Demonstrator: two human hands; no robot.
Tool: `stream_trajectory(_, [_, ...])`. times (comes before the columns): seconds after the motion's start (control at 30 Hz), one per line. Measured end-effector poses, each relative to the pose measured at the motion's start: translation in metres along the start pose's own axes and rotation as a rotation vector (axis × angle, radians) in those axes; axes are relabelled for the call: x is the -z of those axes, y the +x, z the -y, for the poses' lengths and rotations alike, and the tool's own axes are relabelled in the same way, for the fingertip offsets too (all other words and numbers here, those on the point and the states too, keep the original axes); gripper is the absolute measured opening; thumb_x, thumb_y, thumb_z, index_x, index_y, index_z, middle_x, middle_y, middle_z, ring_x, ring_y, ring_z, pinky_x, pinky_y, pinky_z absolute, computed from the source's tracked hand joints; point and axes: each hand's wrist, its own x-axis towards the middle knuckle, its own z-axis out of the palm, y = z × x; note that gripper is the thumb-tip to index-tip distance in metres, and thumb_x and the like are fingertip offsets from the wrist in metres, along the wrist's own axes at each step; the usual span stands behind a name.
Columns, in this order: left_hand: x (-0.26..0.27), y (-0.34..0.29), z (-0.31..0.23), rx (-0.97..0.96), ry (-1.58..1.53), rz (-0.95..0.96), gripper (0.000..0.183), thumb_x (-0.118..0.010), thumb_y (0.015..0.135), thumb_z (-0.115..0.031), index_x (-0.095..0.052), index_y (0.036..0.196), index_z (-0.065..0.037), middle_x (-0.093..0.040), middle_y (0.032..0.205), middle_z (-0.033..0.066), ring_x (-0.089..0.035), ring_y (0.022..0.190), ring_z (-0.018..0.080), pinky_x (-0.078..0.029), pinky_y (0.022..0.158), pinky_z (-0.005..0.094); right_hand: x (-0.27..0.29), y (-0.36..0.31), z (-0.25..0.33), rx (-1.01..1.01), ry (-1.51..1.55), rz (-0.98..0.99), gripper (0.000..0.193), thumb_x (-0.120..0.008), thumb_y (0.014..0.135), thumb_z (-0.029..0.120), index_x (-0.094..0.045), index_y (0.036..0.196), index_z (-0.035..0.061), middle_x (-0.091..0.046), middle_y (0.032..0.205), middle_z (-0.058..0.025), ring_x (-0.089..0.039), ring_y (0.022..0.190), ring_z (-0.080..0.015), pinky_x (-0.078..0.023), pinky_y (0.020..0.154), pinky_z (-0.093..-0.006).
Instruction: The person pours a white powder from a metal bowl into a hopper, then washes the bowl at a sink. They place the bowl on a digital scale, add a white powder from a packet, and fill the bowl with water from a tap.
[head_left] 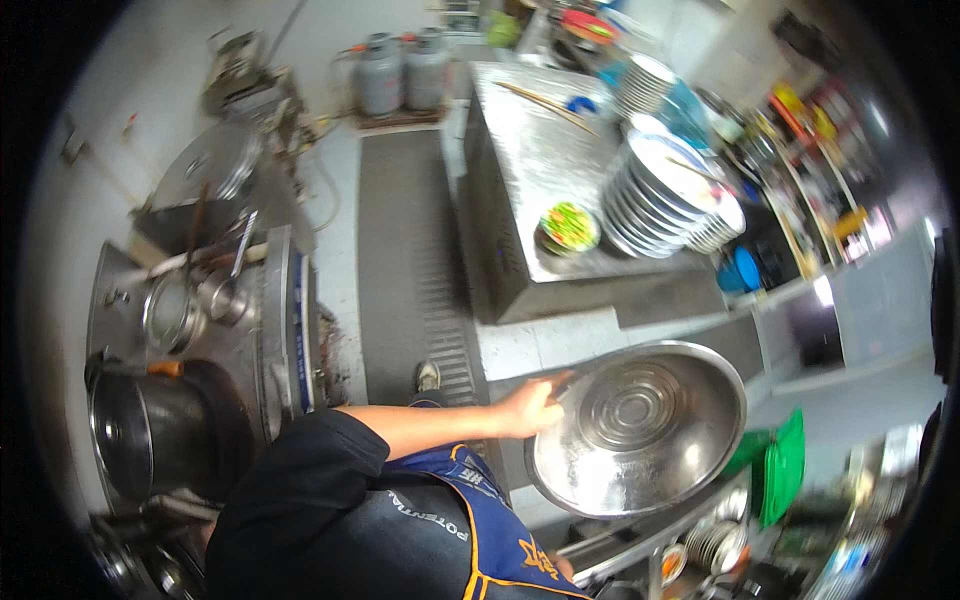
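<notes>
My left arm [440,422], in a short black sleeve, reaches across to the right. My left hand [530,408] is closed on the left rim of a wide stainless steel basin [690,430]. Held out over the floor, the basin is tilted so its shiny inside shows, with ring marks at the bottom. I see nothing in it. A small skin-coloured patch at the lower edge, beside my navy apron [500,520], may be my right hand [562,567]; its fingers are hidden.
A steel table [540,150] holds stacked plates [650,200], chopsticks [545,105] and a bowl of chopped green and red vegetables [568,228]. At left, a stove [275,330] bears a large pot [150,430]. Gas cylinders [378,80] stand behind. A green bin [785,465] is at right.
</notes>
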Motion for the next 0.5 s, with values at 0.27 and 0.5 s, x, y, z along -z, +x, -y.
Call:
stream_trajectory(0.27, [0.239,-0.009,0.099,0.302,-0.189,-0.561,0.032,-0.053,0.08,-0.013,-0.06,0.106,0.005,-0.066,0.078,0.0098,-0.059,0.066,0.0147,-0.048,0.061,0.033,0.016,0.118,0.277,-0.059,-0.255,-0.114,0.026,-0.058,0.089,0.03,-0.062,0.097,0.0055,-0.064,0.089,-0.0082,-0.063,0.078,-0.0199,-0.055,0.062,-0.0344])
stream_trajectory(0.5, [0.431,0.041,0.1,0.523,-0.733,-0.896,0.034,-0.058,0.076,-0.009,-0.049,0.106,0.006,-0.057,0.095,0.0131,-0.058,0.08,0.0217,-0.049,0.066,0.0338,0.031,0.159,0.467,-0.095,-0.381,-0.116,0.029,-0.056,0.089,0.033,-0.06,0.1,0.0065,-0.063,0.087,-0.0079,-0.063,0.076,-0.0195,-0.057,0.06,-0.0354])
